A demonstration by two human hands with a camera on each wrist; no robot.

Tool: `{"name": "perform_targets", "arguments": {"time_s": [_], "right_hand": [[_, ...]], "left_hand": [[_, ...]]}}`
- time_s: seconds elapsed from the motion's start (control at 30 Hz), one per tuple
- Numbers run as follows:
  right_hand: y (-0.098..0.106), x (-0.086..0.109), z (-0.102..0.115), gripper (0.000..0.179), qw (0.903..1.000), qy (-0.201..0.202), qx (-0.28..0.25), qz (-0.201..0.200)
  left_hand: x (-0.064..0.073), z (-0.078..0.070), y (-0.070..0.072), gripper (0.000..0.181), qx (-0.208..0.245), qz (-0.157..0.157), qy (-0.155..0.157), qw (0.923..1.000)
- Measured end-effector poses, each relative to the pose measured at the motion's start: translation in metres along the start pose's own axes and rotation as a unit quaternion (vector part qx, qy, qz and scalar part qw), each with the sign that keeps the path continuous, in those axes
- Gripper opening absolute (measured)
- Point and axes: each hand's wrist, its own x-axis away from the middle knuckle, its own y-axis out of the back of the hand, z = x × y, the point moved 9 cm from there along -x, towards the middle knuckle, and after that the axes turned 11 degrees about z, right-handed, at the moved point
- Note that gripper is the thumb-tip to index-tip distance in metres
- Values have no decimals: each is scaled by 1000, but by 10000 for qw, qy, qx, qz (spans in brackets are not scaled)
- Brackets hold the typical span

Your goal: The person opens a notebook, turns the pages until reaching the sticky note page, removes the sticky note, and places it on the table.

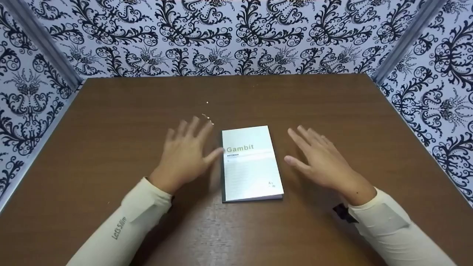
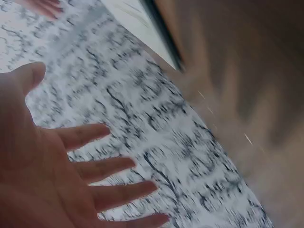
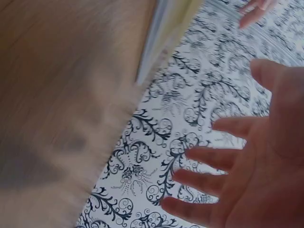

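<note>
A closed white notebook [image 1: 251, 173] with "Gambit" printed on its cover and a dark spine lies on the brown table, between the two hands. To its left is my left hand [image 1: 184, 153], fingers spread and slightly blurred, the thumb tip overlapping the spine edge in the head view. My right hand [image 1: 319, 159] hovers on the other side, fingers extended, a gap between its thumb and the notebook. Both palms show bare in the wrist views, with the left hand's fingers [image 2: 118, 164] and the right hand's fingers [image 3: 199, 183] straight and apart.
The brown table [image 1: 122, 111] extends around the notebook. Small shiny flecks [image 1: 208, 118] lie on it beyond the left fingertips. White walls [image 1: 236, 40] with black scroll patterns enclose the back and sides, with grey strips at the corners.
</note>
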Motion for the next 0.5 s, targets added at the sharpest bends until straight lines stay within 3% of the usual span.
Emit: {"name": "perform_targets", "arguments": {"time_s": [0.13, 0.3, 0.4, 0.5], "right_hand": [[-13, 3, 6, 70, 9994, 225, -131, 210], [-26, 8, 14, 65, 9975, 473, -264, 445], [-32, 8, 18, 64, 9959, 613, -351, 569], [-37, 6, 21, 66, 9937, 702, -415, 768]], "left_hand": [[8, -40, -19, 77, -189, 200, -566, 9980], [22, -84, -47, 88, -638, 705, -1201, 9882], [28, -92, -55, 92, -877, 759, -1314, 9845], [30, -89, -55, 93, -994, 611, -1251, 9853]]}}
